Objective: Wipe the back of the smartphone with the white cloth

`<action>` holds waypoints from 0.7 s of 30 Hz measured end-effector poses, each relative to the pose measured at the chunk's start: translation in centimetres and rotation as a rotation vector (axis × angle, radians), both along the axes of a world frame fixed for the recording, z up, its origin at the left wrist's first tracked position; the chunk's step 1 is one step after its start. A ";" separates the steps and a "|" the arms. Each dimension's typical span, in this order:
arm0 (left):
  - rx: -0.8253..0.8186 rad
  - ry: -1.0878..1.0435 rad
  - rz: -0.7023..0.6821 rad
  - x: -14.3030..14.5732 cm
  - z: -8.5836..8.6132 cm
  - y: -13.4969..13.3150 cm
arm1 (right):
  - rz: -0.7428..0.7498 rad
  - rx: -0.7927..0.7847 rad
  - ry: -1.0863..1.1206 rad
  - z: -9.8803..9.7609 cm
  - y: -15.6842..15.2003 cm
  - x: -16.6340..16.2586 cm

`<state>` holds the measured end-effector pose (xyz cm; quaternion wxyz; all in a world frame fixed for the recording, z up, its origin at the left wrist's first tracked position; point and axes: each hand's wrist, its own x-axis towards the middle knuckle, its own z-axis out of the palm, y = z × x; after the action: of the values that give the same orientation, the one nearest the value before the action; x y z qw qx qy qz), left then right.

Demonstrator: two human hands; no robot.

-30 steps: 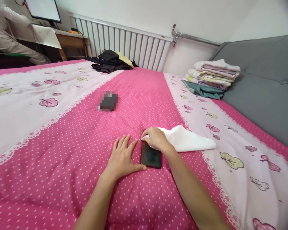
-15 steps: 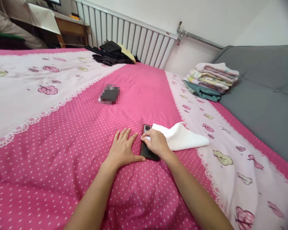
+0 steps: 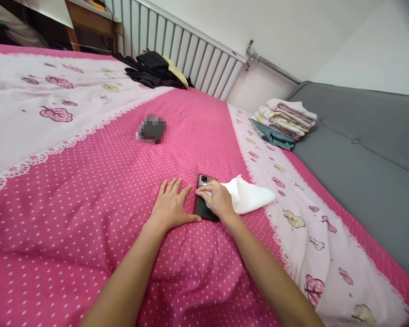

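Observation:
A dark phone (image 3: 202, 181) lies camera side up on the pink dotted bedspread (image 3: 88, 181). My right hand (image 3: 215, 201) presses a white cloth (image 3: 248, 196) down on the phone's back, fingers curled over the cloth's edge. My left hand (image 3: 171, 208) lies flat on the bedspread just left of the phone, fingers spread, thumb touching the phone's lower edge.
A blurred dark object (image 3: 152, 129) sits further up the bed. Dark clothes (image 3: 153, 70) lie by the white radiator (image 3: 191, 54). Folded fabrics (image 3: 282, 122) are stacked at the right, beside a grey sofa (image 3: 361, 154). A wooden desk (image 3: 92, 18) stands at the back left.
My right hand with the cloth has slid down from the phone's top end over its middle, baring the camera end. The left hand stays flat. The view has tilted and shifted.

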<state>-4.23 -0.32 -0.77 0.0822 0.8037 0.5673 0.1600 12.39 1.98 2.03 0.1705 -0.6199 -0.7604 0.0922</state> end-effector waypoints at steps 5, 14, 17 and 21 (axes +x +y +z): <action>-0.001 0.003 -0.003 0.0 0.0 0.0 | 0.026 -0.048 0.113 -0.3 -1.4 0.9; -0.017 -0.001 0.001 0.0 0.2 -0.1 | -0.018 -0.037 0.158 -0.7 -3.5 2.8; -0.022 0.018 0.003 0.0 0.4 -0.1 | -0.158 0.013 0.091 -0.7 0.7 3.0; -0.012 0.026 0.010 0.0 0.4 0.0 | -0.292 -0.017 0.075 -0.7 3.6 3.4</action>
<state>-4.19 -0.37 -0.33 0.0790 0.8023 0.5732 0.1464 15.77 5.56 1.32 0.2049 -0.7215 -0.6544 0.0961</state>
